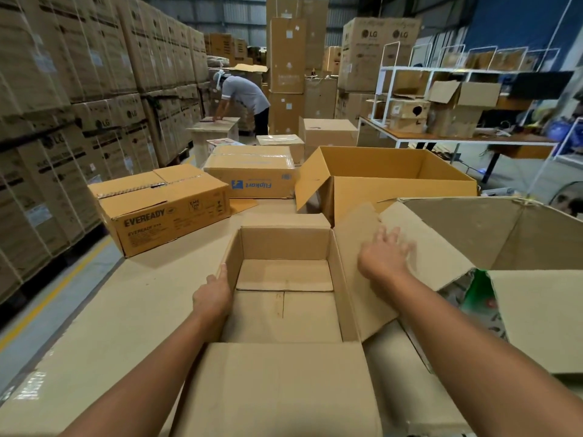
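An empty open cardboard box (285, 298) stands on the cardboard-covered worktop right in front of me, all its flaps turned out. My left hand (213, 294) holds the box's left wall, thumb up along its outer edge. My right hand (386, 255), motion-blurred with fingers spread, lies flat on the right flap (356, 234), which leans outward. The near flap (277, 386) points toward me, between my forearms.
A sealed Eveready box (161, 206) and a Flipkart box (250, 171) sit at the far left. A large open box (385, 181) stands behind, another open one (504, 238) to the right. A person (243, 99) bends over a carton. LG carton stacks (72, 99) line the left aisle.
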The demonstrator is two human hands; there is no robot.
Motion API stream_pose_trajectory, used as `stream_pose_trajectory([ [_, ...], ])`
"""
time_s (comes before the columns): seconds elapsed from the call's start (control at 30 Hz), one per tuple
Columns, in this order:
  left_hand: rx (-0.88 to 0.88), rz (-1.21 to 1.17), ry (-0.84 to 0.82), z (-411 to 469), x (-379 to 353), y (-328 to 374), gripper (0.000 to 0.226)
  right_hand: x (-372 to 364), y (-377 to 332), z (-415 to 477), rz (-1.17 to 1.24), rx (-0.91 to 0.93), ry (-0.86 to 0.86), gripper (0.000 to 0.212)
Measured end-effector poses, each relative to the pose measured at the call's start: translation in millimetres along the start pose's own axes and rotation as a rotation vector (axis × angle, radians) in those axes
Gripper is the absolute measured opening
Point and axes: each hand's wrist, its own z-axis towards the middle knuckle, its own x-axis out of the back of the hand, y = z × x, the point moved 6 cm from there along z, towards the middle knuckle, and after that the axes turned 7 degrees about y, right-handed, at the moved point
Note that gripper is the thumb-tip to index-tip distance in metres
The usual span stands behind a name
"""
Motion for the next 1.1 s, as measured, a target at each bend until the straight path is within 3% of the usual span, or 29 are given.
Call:
stream_pose_trajectory([
  [0.13, -0.053, 0.028, -0.09, 9, -2, -5, 0.075, -54, 19, -12, -0.065, -0.016, -0.084, 0.079],
  [0.3, -0.101, -0.072, -0.151, 9, -2, -21, 0.079, -99, 3, -34, 0.12, -0.056, -0.166, 0.104],
  [0.47, -0.055, -0.3, -0.142, -4, -6, -27, 0.081, -117, -16, -58, 0.646, -0.14, -0.29, 0.081],
  [0.6, 0.002, -0.706, -0.182, -19, -13, -32, 0.081, -99, -15, -63, 0.493, -0.114, -0.112, 0.051],
  [0.67, 0.023, -0.806, -0.183, -25, -15, -33, 0.078, -95, -21, -68, 0.441, -0.072, -0.064, 0.056],
  [0.73, 0.072, -0.739, -0.159, -33, -14, -37, 0.075, -94, -27, -73, 0.418, -0.006, -0.062, 0.064],
  [0.87, 0.115, -0.415, -0.053, -54, -3, -42, 0.064, -97, -25, -89, 0.426, 0.071, -0.091, 0.049],
  [1.0, 0.114, -0.587, -0.055, -79, 2, -43, 0.068, -93, -28, -119, 0.489, 0.141, 0.003, 0.048],
  [1.1, 0.105, -0.63, 0.04, -105, 5, -42, 0.064, -98, -33, -148, 0.428, 0.208, 0.122, 0.049],
])
